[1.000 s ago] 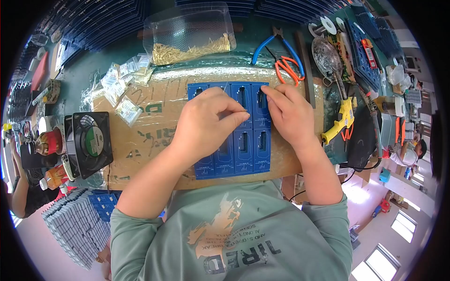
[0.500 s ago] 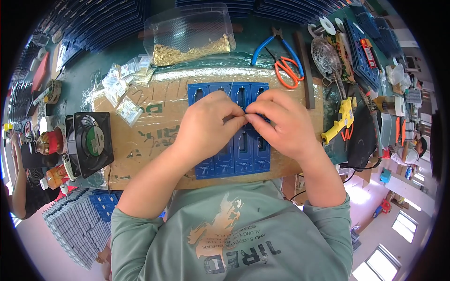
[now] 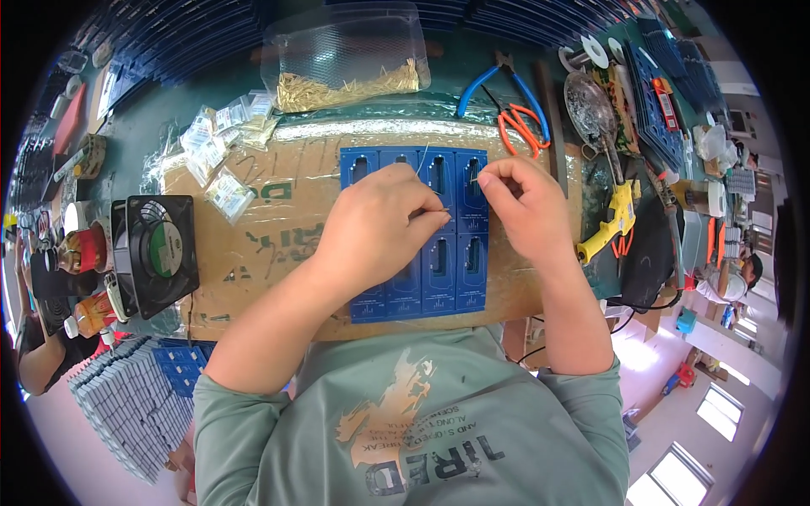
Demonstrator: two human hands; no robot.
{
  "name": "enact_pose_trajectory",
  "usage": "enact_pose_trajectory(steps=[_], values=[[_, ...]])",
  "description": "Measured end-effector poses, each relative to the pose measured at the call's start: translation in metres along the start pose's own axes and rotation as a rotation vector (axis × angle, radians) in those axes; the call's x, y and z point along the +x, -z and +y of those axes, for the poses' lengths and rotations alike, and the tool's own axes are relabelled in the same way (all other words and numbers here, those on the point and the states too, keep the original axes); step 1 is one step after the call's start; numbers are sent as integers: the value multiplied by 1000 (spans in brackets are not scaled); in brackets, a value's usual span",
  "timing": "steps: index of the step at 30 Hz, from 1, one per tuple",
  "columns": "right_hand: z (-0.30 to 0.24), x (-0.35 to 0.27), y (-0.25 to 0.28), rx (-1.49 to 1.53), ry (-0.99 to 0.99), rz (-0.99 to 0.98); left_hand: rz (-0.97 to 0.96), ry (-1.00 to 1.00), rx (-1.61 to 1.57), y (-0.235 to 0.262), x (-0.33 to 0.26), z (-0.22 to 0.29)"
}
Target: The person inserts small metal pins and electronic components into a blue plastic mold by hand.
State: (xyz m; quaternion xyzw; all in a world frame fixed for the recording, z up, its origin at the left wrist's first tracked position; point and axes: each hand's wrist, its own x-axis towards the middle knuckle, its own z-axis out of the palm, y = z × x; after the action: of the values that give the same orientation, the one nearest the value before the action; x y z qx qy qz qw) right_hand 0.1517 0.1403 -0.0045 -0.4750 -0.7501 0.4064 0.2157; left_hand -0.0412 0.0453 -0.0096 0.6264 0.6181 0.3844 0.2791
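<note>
A panel of blue circuit boards (image 3: pixel 471 278) with long dark slots lies in front of me on a sheet of cardboard. My left hand (image 3: pixel 384 223) is over the left part of the panel, thumb and forefinger pinched together. A thin silvery wire (image 3: pixel 423 158) sticks up from behind its fingers; its lower end is hidden. My right hand (image 3: pixel 527 202) is at the panel's upper right edge, its thumb and forefinger pinching a tiny thin pin (image 3: pixel 475 179). The fingertips of the two hands are apart.
Beyond the cardboard (image 3: pixel 278 228) stands a clear plastic tray (image 3: pixel 342 46) of gold-coloured pins. Small filled bags (image 3: pixel 229 196) lie to the left, near a black fan (image 3: pixel 154 253). Blue-handled pliers (image 3: pixel 481 88), orange-handled scissors (image 3: pixel 521 131) and a yellow-handled tool (image 3: pixel 620 211) are at right.
My right hand has moved right, away from the left fingertips, which it was meeting over the panel. The left hand has stayed nearly in place.
</note>
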Motion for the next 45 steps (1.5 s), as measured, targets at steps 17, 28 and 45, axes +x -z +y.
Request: enact_pose_trajectory(steps=[17, 28, 45], values=[[-4, 7, -5, -105, -174, -40, 17, 29, -15, 1, -1, -1], [-6, 7, -6, -94, -209, -38, 24, 22, -13, 1, -2, -1], [-8, 9, -1, -107, -144, -100, 61, -28, -36, -1, -2, -3]])
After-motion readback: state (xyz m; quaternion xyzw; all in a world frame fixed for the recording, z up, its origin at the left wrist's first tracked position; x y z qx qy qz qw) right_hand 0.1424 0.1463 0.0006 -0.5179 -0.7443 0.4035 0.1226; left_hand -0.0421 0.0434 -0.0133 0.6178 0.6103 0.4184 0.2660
